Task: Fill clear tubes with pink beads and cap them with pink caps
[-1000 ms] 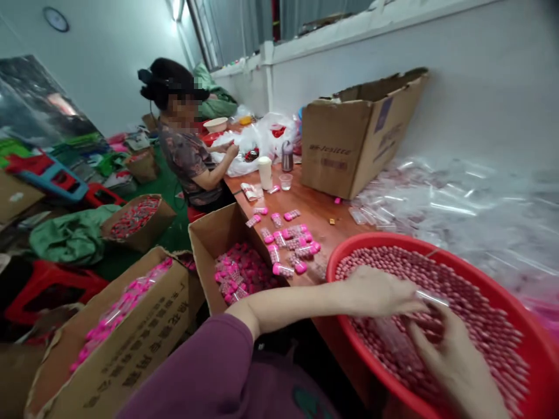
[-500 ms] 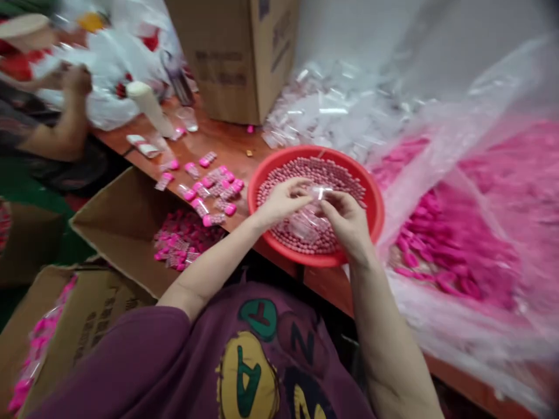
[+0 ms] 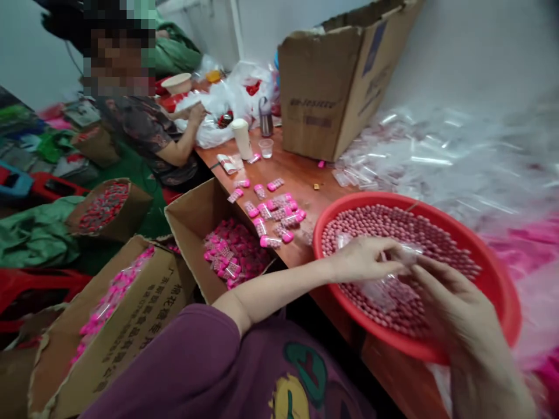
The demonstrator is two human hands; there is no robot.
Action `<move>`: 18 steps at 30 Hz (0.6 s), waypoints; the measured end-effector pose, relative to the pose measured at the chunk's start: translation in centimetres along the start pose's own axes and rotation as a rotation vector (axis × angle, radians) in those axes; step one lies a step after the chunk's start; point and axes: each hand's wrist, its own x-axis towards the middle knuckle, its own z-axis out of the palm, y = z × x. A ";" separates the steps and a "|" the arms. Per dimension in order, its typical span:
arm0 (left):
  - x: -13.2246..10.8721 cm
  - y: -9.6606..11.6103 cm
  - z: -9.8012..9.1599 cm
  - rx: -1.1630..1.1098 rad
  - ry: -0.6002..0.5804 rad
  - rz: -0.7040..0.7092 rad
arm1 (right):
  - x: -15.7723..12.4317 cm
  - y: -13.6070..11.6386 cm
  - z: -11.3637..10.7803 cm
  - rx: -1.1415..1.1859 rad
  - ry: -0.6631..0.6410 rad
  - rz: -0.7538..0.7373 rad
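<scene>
Over a red basin (image 3: 395, 343) of small pink balls (image 3: 375, 221), both hands meet at one small clear plastic container (image 3: 411, 250). My left hand (image 3: 369, 259) closes its fingertips on the container's near side. My right hand (image 3: 454, 294) grips it from the other side with bent fingers; part of it is hidden behind them. Beneath the hands, more clear plastic containers (image 3: 384, 297) lie on the balls. Left of the basin, several filled clear bottles with bright pink caps (image 3: 282, 203) are spread on the table.
A carton of filled bottles (image 3: 187, 215) stands below the table edge, beside another carton (image 3: 144, 314). A tall carton (image 3: 318, 99) and a pile of clear containers (image 3: 419, 157) occupy the back. A co-worker (image 3: 140, 128) sits at far left near a cream tumbler (image 3: 241, 139).
My view has swung left, so the basin and hands appear farther right and the co-worker shows more fully. Both hands still hold the clear container over the basin.
</scene>
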 end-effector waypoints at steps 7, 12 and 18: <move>0.6 -2.2 0.4 -0.324 0.117 -0.067 | -0.4 -1.0 1.8 0.074 -0.059 0.024; 0.9 -1.9 -0.4 -0.644 0.214 -0.169 | 1.0 -0.1 2.0 0.089 -0.128 0.078; -1.0 -0.4 -1.6 -0.675 0.142 -0.233 | 0.0 -0.3 2.0 -0.049 -0.216 0.020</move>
